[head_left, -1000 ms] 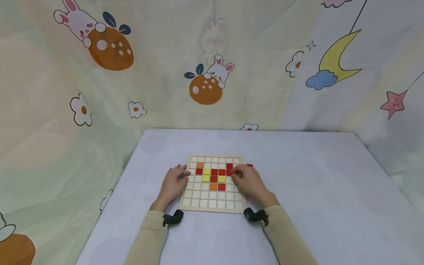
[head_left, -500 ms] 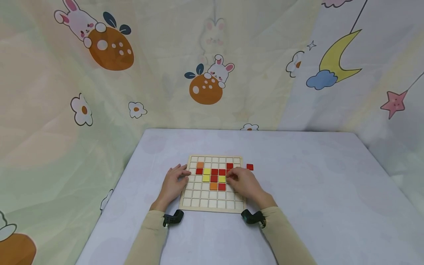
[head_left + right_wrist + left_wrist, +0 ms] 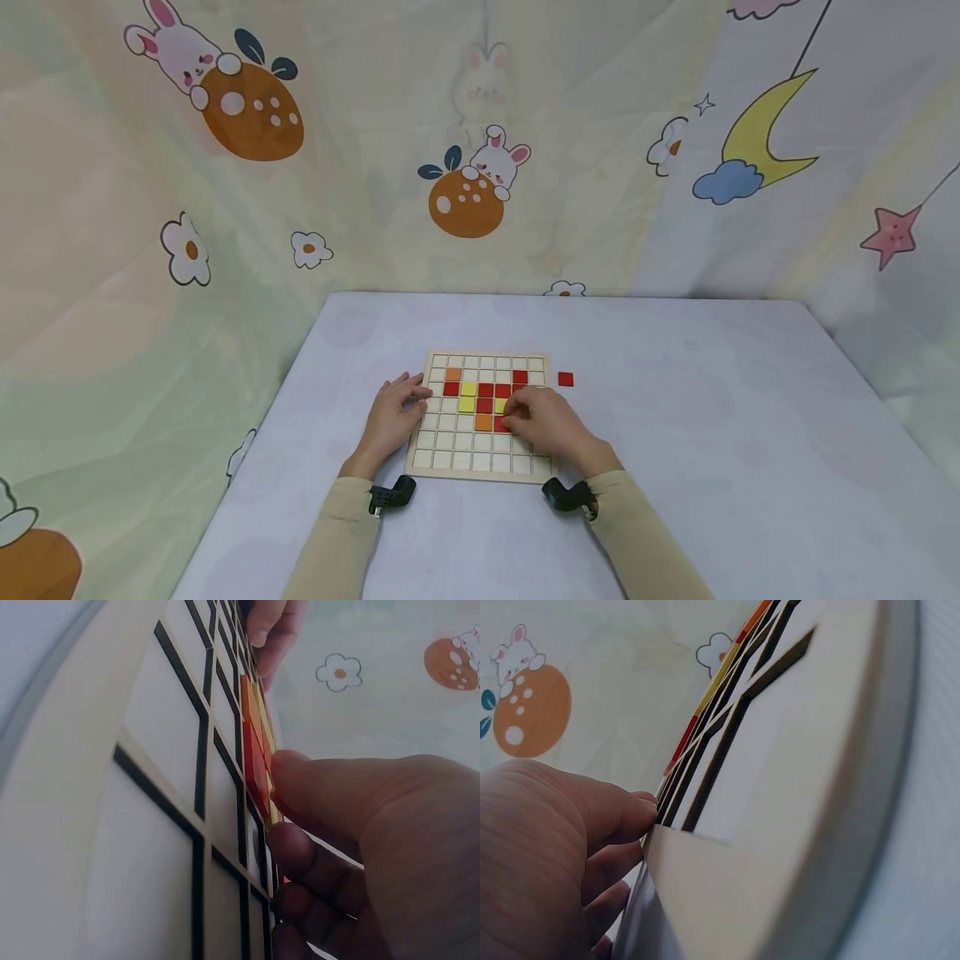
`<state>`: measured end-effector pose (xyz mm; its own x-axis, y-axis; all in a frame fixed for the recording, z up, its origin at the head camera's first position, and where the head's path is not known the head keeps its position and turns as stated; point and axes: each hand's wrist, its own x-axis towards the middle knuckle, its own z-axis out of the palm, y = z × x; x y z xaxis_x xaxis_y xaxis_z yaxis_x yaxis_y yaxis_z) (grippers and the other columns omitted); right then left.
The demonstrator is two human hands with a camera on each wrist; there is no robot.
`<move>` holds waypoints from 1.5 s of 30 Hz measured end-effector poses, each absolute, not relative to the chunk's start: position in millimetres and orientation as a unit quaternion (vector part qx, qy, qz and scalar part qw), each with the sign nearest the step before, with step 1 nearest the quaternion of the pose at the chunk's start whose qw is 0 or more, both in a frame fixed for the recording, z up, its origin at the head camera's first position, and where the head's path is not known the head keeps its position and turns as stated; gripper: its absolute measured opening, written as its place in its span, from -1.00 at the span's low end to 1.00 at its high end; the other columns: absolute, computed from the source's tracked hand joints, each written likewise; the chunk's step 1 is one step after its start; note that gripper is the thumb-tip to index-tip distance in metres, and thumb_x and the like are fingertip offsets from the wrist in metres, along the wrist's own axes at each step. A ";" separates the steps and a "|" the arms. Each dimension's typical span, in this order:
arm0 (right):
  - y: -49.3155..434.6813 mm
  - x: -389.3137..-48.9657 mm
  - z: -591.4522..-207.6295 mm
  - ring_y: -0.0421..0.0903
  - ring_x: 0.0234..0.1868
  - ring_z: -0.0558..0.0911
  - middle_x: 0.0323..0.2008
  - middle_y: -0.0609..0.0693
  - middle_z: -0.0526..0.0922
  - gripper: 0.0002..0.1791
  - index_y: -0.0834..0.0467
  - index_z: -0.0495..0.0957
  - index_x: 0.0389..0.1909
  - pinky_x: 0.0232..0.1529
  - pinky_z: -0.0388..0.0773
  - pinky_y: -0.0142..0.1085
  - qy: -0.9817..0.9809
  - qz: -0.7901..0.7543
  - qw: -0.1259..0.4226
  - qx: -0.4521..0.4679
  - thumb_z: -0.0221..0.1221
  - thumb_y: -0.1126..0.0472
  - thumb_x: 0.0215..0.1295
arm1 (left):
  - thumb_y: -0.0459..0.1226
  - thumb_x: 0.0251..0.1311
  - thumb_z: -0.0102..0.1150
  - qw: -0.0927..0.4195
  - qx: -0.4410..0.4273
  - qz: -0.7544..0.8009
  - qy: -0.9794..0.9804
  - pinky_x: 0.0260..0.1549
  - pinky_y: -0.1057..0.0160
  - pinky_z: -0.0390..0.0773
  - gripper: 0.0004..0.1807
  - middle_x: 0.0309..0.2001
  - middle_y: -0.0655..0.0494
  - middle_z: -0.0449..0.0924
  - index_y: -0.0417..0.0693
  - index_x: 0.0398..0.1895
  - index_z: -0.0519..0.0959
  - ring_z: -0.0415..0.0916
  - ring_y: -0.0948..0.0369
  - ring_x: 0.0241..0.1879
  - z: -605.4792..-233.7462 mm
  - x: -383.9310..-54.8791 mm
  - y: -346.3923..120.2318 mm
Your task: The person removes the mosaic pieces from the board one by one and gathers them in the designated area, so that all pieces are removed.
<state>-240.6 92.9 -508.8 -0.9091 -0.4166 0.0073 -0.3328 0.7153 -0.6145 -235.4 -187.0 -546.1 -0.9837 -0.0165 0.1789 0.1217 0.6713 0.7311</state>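
A wooden grid board (image 3: 442,460) lies on the table, with several red, yellow and orange square tiles in its cells. At its left rim rests my left hand (image 3: 392,421), thumb and fingers touching the edge, as the left wrist view also shows. My right hand (image 3: 551,423) reaches over the board's right half. Its thumb (image 3: 322,784) touches the tiles near a red tile (image 3: 255,761), and the other fingers bend beside it. In the head view those fingertips partly cover a yellow tile (image 3: 499,406) and the red tile below it. An orange tile (image 3: 483,422) sits just left of them.
One loose red tile (image 3: 566,379) lies on the table just beyond the board's right edge. The white-covered table (image 3: 712,433) spreads around the board. Behind stands a cloth backdrop (image 3: 360,158) printed with rabbits, flowers and a moon. Each wrist wears a black camera (image 3: 570,495).
My right hand has moved left and slightly toward me over the board, from the red tiles to the yellow and red tiles below. The loose red tile has come into full view. The left hand stays still.
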 end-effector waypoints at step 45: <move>84.9 -232.8 -501.8 -0.18 -0.25 0.48 -0.28 -0.19 0.55 -0.64 0.02 0.57 -0.17 -0.11 0.53 -0.27 0.933 -0.276 0.073 -0.220 0.45 0.06 0.04 | -0.37 0.22 0.21 0.095 -0.042 -0.410 -0.906 0.47 0.00 -0.14 -0.83 0.31 -0.01 0.44 -0.05 -0.15 0.69 0.16 0.00 0.43 -544.8 -234.2 -187.0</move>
